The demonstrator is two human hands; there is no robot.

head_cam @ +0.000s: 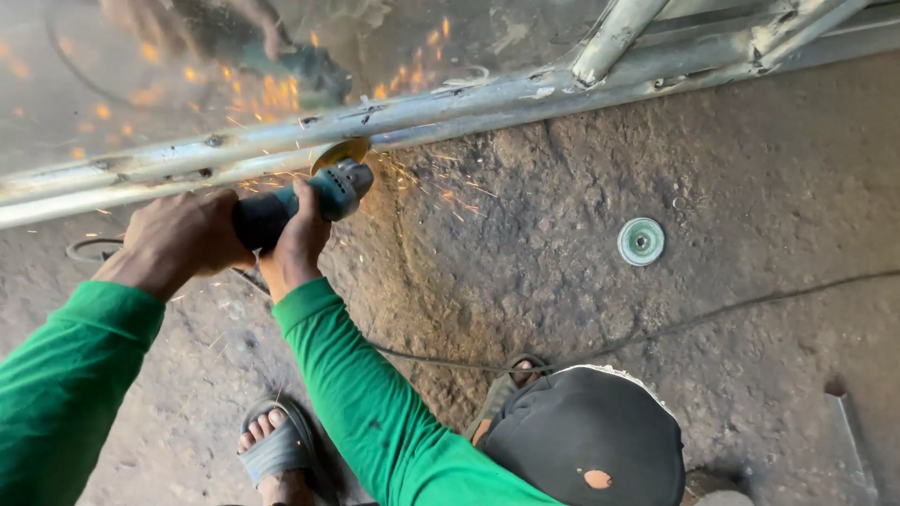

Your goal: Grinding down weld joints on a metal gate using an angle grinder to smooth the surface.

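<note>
Grinding in progress: both hands wrapped shut around a grinder [300, 201], disc [339, 152] pressed against the lower edge of a metal frame [450, 108]. Left hand [183, 239] grips the dark rear body, fingers closed over it. Right hand [302, 239] clamps the front, just behind the teal head, thumb up along the housing. Sparks [281, 94] spray up-left and some scatter right over the floor [731, 169].

Step, as I read it: dressing a weld seam or rough joint on the frame's long tube. Disc sits on the tube midway between dark burn marks to the left and the angled crosspiece [614, 37] to the right. Next move looks to call for steady two-handed pressure, disc kept at a shallow angle, and a slow slide along the tube; cord [656, 328] trails across the floor behind and needs to stay away from the disc.

Grinder: small, handheld, teal-grey gear head, dark body, yellowish disc blurred by spin. Frame: pale silvery tubing, scuffed, spotted with weld marks, running diagonally across the upper view, shiny sheet above reflecting the sparks.

Also there: spare round disc [641, 241] lying flat on the floor, well apart to the right. Green sleeves, sandalled foot [277, 450] below, dark cap [586, 436] at bottom.
</note>
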